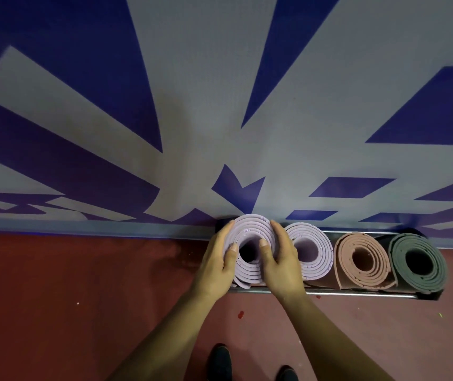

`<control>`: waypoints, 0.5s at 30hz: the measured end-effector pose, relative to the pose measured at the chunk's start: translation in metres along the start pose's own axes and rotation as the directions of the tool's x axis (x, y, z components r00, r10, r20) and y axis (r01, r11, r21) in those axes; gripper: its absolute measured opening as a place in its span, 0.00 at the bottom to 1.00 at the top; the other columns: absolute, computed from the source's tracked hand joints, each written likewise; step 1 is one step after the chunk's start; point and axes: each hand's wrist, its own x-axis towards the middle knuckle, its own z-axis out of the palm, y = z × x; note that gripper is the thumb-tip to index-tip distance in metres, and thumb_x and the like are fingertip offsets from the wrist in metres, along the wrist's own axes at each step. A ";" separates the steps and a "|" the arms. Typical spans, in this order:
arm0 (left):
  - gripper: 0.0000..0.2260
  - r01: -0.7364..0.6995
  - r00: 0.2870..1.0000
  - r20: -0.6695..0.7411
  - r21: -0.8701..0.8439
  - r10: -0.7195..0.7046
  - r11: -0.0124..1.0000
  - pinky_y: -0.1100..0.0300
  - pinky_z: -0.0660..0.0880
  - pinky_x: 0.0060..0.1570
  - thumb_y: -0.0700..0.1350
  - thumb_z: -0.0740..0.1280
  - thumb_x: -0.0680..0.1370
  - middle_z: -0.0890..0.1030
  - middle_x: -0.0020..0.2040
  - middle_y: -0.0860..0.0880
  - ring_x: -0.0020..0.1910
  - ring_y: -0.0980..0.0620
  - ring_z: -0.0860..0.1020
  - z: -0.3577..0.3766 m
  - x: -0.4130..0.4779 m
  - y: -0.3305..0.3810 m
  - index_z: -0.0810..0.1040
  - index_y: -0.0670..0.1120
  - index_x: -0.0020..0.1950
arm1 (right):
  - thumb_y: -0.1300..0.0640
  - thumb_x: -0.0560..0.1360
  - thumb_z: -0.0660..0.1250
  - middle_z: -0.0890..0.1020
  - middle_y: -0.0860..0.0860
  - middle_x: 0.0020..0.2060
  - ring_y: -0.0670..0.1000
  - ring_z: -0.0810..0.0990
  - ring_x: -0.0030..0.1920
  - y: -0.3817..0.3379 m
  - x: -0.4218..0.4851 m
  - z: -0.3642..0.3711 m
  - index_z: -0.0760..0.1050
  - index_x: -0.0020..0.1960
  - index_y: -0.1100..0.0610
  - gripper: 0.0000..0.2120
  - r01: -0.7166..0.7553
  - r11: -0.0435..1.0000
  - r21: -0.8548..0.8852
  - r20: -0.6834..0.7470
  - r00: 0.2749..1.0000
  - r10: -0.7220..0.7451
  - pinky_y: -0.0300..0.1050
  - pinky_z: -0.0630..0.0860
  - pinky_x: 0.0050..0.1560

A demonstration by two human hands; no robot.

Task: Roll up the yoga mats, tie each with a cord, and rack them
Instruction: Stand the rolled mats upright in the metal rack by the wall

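A rolled lilac yoga mat [250, 229] stands on end at the left end of a metal rack [357, 293] against the wall. My left hand [217, 259] grips its left side, thumb on the top spiral. My right hand [280, 257] grips its right side, thumb at the roll's hollow core. To the right stand a second lilac roll [316, 251], a pink roll [362, 259] and a dark grey-green roll [417, 262], all upright in the rack. No cord shows on any roll from this angle.
A grey wall [206, 105] with large blue shapes rises right behind the rack. The floor [82, 298] is dark red with small specks. My two dark shoes [220, 361] show at the bottom, just in front of the rack.
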 end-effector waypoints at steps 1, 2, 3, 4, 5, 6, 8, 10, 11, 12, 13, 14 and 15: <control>0.22 -0.005 1.000 0.008 0.030 0.005 1.000 0.68 0.62 0.72 0.45 0.60 0.84 0.67 0.73 0.64 0.70 0.72 0.64 0.004 0.000 -0.005 0.61 0.65 0.74 | 0.45 0.83 0.62 0.72 0.44 0.72 0.51 0.66 0.72 0.004 0.001 0.002 0.65 0.77 0.45 0.24 -0.017 0.997 -0.073 -0.008 1.000 0.016 0.59 0.64 0.74; 0.21 -0.008 1.000 0.010 0.068 0.008 0.998 0.67 0.62 0.72 0.49 0.59 0.84 0.66 0.72 0.66 0.70 0.72 0.63 0.008 0.000 -0.010 0.60 0.66 0.73 | 0.44 0.83 0.61 0.72 0.43 0.73 0.52 0.65 0.72 0.009 0.000 0.004 0.65 0.77 0.43 0.23 -0.034 0.989 -0.144 -0.018 0.999 0.032 0.60 0.62 0.73; 0.19 -0.008 1.000 0.001 0.112 0.008 0.994 0.67 0.62 0.71 0.55 0.57 0.83 0.65 0.72 0.68 0.69 0.71 0.63 0.011 -0.002 -0.013 0.59 0.68 0.73 | 0.44 0.83 0.60 0.72 0.42 0.73 0.52 0.64 0.71 0.013 -0.001 0.005 0.64 0.77 0.42 0.23 -0.049 0.980 -0.195 -0.029 0.999 0.044 0.60 0.60 0.71; 0.19 0.005 1.000 -0.018 0.161 -0.002 0.987 0.66 0.61 0.69 0.59 0.53 0.81 0.66 0.71 0.69 0.69 0.68 0.64 0.015 -0.002 -0.016 0.59 0.70 0.73 | 0.43 0.83 0.59 0.71 0.42 0.72 0.52 0.63 0.71 0.016 -0.001 0.007 0.64 0.77 0.41 0.23 -0.059 0.973 -0.225 -0.035 0.998 0.053 0.59 0.58 0.70; 0.20 0.024 0.999 -0.037 0.207 -0.017 0.978 0.65 0.59 0.67 0.62 0.51 0.79 0.67 0.71 0.67 0.68 0.64 0.64 0.017 -0.003 -0.018 0.58 0.70 0.72 | 0.43 0.83 0.59 0.72 0.42 0.72 0.51 0.62 0.70 0.019 -0.001 0.008 0.63 0.77 0.40 0.23 -0.065 0.967 -0.248 -0.035 0.998 0.058 0.58 0.57 0.69; 0.22 0.041 0.998 -0.053 0.243 -0.029 0.969 0.64 0.57 0.65 0.63 0.49 0.78 0.69 0.71 0.64 0.68 0.61 0.63 0.019 -0.002 -0.019 0.58 0.70 0.73 | 0.42 0.83 0.58 0.72 0.42 0.71 0.50 0.61 0.69 0.022 0.001 0.010 0.63 0.77 0.39 0.23 -0.066 0.960 -0.272 -0.031 0.998 0.060 0.58 0.56 0.69; 0.23 0.064 0.997 -0.056 0.281 -0.050 0.958 0.62 0.55 0.64 0.65 0.47 0.77 0.70 0.73 0.61 0.69 0.59 0.62 0.022 0.000 -0.023 0.57 0.70 0.73 | 0.41 0.83 0.58 0.74 0.42 0.69 0.49 0.59 0.67 0.029 0.005 0.014 0.62 0.77 0.38 0.23 -0.063 0.947 -0.315 -0.022 0.998 0.059 0.57 0.55 0.68; 0.24 0.073 0.997 -0.048 0.313 -0.061 0.947 0.61 0.54 0.64 0.65 0.46 0.76 0.70 0.73 0.62 0.69 0.59 0.61 0.025 0.002 -0.027 0.56 0.71 0.73 | 0.41 0.83 0.58 0.75 0.40 0.68 0.49 0.60 0.65 0.034 0.009 0.017 0.62 0.77 0.38 0.23 -0.058 0.941 -0.334 -0.034 0.998 0.050 0.56 0.54 0.68; 0.24 0.088 0.996 -0.047 0.326 -0.077 0.941 0.60 0.54 0.64 0.65 0.45 0.76 0.70 0.73 0.63 0.69 0.60 0.61 0.026 0.003 -0.029 0.55 0.72 0.73 | 0.41 0.83 0.59 0.74 0.39 0.68 0.49 0.60 0.65 0.036 0.010 0.019 0.62 0.77 0.38 0.23 -0.053 0.938 -0.342 -0.042 0.998 0.041 0.56 0.54 0.68; 0.24 0.109 0.994 -0.050 0.337 -0.098 0.935 0.59 0.54 0.64 0.66 0.44 0.76 0.70 0.73 0.63 0.69 0.59 0.61 0.027 0.004 -0.032 0.55 0.72 0.72 | 0.41 0.83 0.59 0.73 0.38 0.69 0.49 0.61 0.64 0.037 0.011 0.021 0.63 0.76 0.38 0.23 -0.045 0.933 -0.356 -0.046 0.998 0.031 0.56 0.54 0.67; 0.24 0.126 0.992 -0.058 0.351 -0.113 0.928 0.58 0.54 0.64 0.66 0.44 0.76 0.70 0.72 0.62 0.69 0.59 0.61 0.028 0.004 -0.035 0.55 0.72 0.73 | 0.41 0.82 0.59 0.71 0.38 0.71 0.50 0.61 0.64 0.039 0.011 0.022 0.63 0.77 0.39 0.23 -0.035 0.924 -0.380 -0.045 0.999 0.019 0.56 0.55 0.67; 0.25 0.133 0.991 -0.068 0.367 -0.116 0.921 0.57 0.54 0.65 0.66 0.44 0.76 0.70 0.72 0.62 0.70 0.59 0.61 0.029 0.005 -0.036 0.56 0.71 0.74 | 0.40 0.82 0.59 0.69 0.39 0.73 0.51 0.61 0.65 0.040 0.012 0.023 0.62 0.77 0.39 0.24 -0.024 0.911 -0.411 -0.041 0.999 0.008 0.56 0.56 0.66; 0.26 0.134 0.991 -0.075 0.384 -0.114 0.914 0.57 0.54 0.66 0.66 0.44 0.76 0.70 0.72 0.61 0.70 0.58 0.61 0.029 0.005 -0.036 0.57 0.70 0.75 | 0.39 0.82 0.59 0.66 0.39 0.75 0.52 0.61 0.67 0.041 0.013 0.023 0.62 0.78 0.40 0.25 -0.017 0.897 -0.443 -0.036 0.999 0.001 0.56 0.57 0.66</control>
